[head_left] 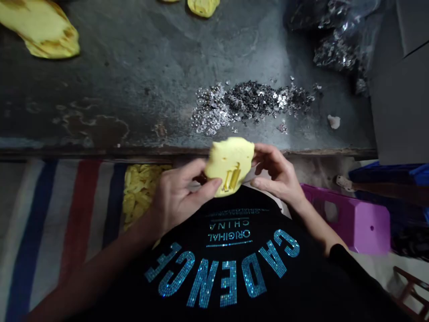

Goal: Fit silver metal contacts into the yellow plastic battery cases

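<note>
Black fabric fills the near edge: a shirt [234, 268] with glittering blue letters, seen upside down, reading "CADENCE", and smaller lines "ORIGINAL" and "CHINA". Just above it both hands hold a yellow plastic part [230, 164] over the lap, at the table's [134, 89] near edge. The left hand [174, 199] pinches its lower left rim, thumb on top; the right hand [276, 174] grips the right rim with curled fingers. A ribbed slot shows on the part's face, and I cannot tell whether a metal piece sits in it yet. Left of the lap, a sack of yellow parts [139, 190] lies open. Farther on, a heap of small shiny metal pieces [248, 105] lies on the table, with more yellow parts [43, 29] at the far left, so much work seems left.
</note>
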Available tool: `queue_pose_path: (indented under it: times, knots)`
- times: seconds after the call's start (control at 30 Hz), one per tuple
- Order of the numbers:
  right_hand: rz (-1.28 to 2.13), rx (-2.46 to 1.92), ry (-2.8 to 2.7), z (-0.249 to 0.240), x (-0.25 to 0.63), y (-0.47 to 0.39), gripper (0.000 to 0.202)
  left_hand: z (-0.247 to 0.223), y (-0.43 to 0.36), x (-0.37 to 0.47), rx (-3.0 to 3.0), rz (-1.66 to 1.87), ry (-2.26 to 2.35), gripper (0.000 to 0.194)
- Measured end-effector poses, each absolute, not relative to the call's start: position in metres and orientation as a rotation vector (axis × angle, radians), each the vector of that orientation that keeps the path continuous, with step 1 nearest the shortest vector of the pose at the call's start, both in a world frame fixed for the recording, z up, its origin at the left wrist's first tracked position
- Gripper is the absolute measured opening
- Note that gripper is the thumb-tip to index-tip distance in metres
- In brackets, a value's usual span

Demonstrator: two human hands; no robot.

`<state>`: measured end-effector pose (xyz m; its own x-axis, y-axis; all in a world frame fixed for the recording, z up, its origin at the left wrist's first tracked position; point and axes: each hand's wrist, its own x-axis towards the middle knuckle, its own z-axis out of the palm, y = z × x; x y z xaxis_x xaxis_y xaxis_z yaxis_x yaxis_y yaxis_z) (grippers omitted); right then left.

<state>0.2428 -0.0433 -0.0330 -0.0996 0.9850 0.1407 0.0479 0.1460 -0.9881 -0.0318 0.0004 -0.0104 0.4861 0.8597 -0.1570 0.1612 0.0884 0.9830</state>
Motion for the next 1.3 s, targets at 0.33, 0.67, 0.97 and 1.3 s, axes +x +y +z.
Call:
queue_pose_path:
  times: [0.33, 0.67, 0.97, 1.3]
  knots:
    - [1.397, -1.129, -0.942, -0.032, 0.224, -0.026, 0.048, -0.023, -0.009, -0.034, 0.961, 0.667, 0.834, 0.042]
    - [0.262, -1.448, -2.075, -0.028, 0.271, 0.048, 0.009, -0.024, 0.006, -0.052, 0.686, 1.101, 0.929, 0.03]
    - [0.31, -1.394, -2.138, -0.025, 0.26, 0.054, 0.012, -0.021, 0.008, -0.045, 0.572, 0.984, 0.928, 0.032]
    - [1.094, -1.256, -1.707, 0.026, 0.251, 0.003, 0.01, -0.001, 0.001, -0.019, 0.616, 0.869, 0.859, 0.046]
